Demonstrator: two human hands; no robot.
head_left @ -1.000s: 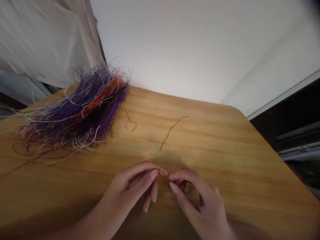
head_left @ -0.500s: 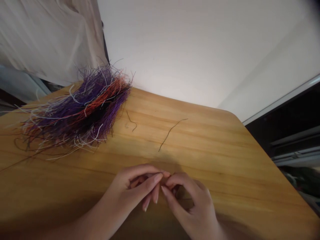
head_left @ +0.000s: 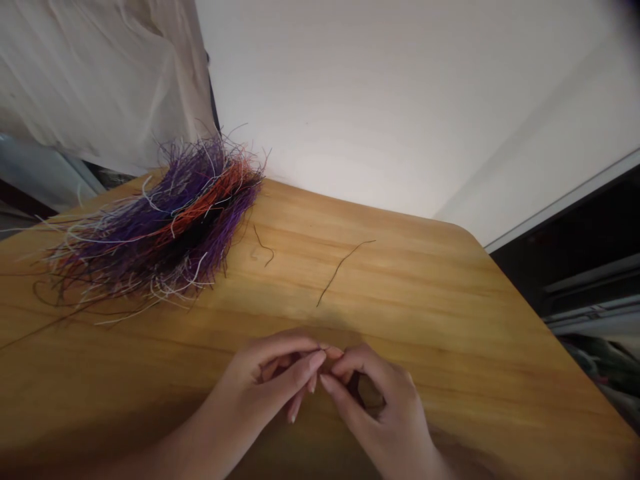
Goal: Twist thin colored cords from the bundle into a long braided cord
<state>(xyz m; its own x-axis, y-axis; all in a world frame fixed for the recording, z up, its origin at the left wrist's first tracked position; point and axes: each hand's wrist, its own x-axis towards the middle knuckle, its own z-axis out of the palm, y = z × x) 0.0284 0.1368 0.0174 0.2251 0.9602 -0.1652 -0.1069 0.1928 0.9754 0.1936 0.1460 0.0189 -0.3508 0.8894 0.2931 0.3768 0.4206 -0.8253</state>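
Note:
My left hand [head_left: 273,377] is closed, its thumb and index fingertip pinched together over the near part of the table. Beside it my right hand [head_left: 383,393] also pinches, thumb against index finger, and the fingertips of both hands nearly meet. A very thin dark thread [head_left: 373,406] shows faintly under the right hand's fingers; most of it is hidden by the fingertips. Beyond the hands lies a loose dark thread [head_left: 339,268], gently curved. A shorter, hooked thread [head_left: 267,248] rests to its left.
A big tangled bundle of purple, orange, black and white strands [head_left: 165,227] covers the table's far left. The wooden table [head_left: 450,320] meets a white wall [head_left: 350,100] at the back. Pale cloth [head_left: 100,80] hangs at the left.
Both hands stay in almost the same place, with slight movement of the fingers. The right thumb tip has shifted a little left. The whole view has moved slightly.

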